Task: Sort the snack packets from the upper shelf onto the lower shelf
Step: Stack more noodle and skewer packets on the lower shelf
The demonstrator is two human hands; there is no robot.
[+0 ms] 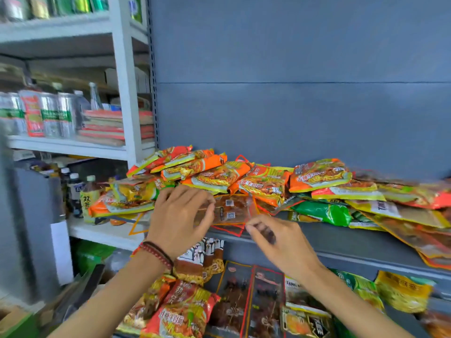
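Packet (pixel 231 211), flat, clear, orange-edged, at front lip of upper shelf (pixel 353 240); left hand (pixel 180 215) pinches its side, right hand (pixel 275 237) blurred at its corner, grip unclear; likely light, slippery film, best pinched at edges.

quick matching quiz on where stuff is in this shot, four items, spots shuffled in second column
1 clear packet
2 green packet
3 red noodle packet
4 water bottles

a on the white rack, far left
b on the lower shelf
c lying on the upper shelf, at right
d held by the left hand

Pairs: 1-d, 2-c, 3-b, 4-a
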